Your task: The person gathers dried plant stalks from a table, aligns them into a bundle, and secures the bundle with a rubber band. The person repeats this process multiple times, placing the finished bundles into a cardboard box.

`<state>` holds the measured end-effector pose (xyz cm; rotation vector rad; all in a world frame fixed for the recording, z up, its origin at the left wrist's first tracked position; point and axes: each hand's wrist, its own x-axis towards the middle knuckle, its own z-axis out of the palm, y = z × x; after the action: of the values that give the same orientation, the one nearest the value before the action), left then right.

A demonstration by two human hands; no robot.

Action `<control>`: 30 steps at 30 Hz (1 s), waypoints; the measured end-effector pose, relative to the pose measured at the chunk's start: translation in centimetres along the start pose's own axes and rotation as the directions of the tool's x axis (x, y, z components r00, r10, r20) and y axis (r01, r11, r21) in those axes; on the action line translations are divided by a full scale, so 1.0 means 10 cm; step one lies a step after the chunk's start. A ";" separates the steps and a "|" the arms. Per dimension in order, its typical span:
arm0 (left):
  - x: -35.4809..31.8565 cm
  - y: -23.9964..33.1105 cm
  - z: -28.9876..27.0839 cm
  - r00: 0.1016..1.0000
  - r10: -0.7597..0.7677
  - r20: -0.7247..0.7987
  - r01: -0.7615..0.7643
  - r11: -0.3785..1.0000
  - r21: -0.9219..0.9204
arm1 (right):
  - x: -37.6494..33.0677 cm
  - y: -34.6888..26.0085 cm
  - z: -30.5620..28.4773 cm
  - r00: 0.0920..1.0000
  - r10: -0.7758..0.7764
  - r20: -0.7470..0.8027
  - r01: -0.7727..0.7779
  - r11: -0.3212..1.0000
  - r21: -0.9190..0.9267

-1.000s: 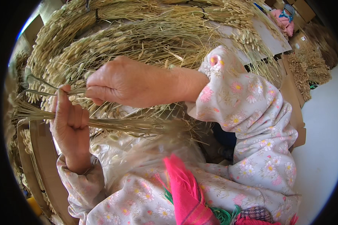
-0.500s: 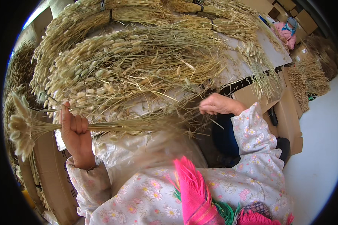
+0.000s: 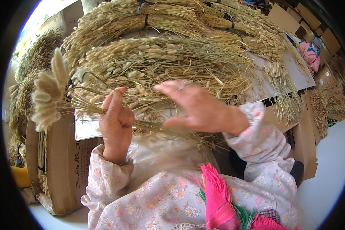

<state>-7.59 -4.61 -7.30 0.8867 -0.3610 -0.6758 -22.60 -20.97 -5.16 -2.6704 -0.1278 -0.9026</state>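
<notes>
My left hand [image 3: 117, 124] is closed round the stems of a small bunch of dried bunny tail grass [image 3: 50, 96]. Its fluffy cream heads fan out to the left of my fist, and the thin stems run out to the right. Above those stems, my right hand [image 3: 197, 109] is blurred by motion, with its thumb and fingers apart and nothing between them. Just beyond both hands, a wide heap of loose dried grass [image 3: 149, 65] lies on the white table, heads toward the left.
Tied grass bundles [image 3: 172, 23] lie along the far side of the table [image 3: 260, 90]. A cardboard box [image 3: 61, 168] stands at the left, with open cardboard [image 3: 304, 142] at the right. Clear plastic [image 3: 153, 153] covers my lap. A person in pink [image 3: 311, 55] is at the far right.
My right hand has come left from the stem ends and opened above the stems. My left hand, still gripping the bunch, appears further right as the whole view has shifted.
</notes>
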 end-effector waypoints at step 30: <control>-0.68 0.21 -0.53 0.631 0.150 0.761 0.081 0.963 -0.256 | -1.03 0.67 -0.47 0.858 0.474 0.198 -0.497 0.864 0.085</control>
<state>-8.85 4.04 -8.89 0.2674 -1.0441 -1.0364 -32.25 -28.71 -9.63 -2.4687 0.4218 -0.4815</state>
